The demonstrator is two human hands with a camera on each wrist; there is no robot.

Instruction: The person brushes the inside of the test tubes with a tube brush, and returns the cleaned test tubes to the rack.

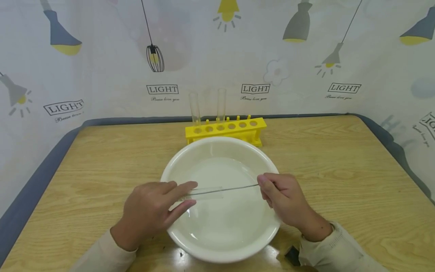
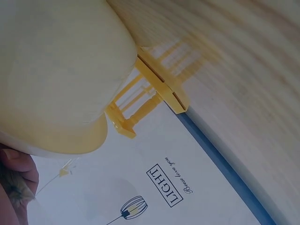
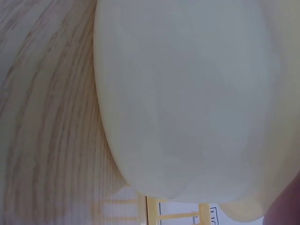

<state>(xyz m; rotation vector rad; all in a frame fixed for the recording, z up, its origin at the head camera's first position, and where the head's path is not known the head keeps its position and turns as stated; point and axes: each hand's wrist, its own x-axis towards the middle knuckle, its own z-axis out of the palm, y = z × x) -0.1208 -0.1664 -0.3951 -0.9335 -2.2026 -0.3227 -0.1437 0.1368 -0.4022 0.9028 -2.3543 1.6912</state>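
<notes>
In the head view, my left hand [image 1: 153, 206] holds a clear glass test tube [image 1: 212, 193] lying almost level over a white basin [image 1: 222, 257]. The twisted wire handle of a test tube brush [image 1: 241, 187] runs out of the tube's open end. At the basin's right side, my right hand [image 1: 282, 194] pinches the end of that wire. The brush's bristles [image 2: 16, 183] show in the left wrist view beside the fingers of the left hand. Only a blurred edge of the right hand [image 3: 286, 206] enters the right wrist view.
Behind the basin stands a yellow test tube rack [image 1: 225, 129] with two clear tubes upright in it. The basin holds shallow water. A small dark object [image 1: 292, 255] lies by the right sleeve. A printed curtain [image 1: 210, 56] hangs behind the wooden table [image 1: 340, 158].
</notes>
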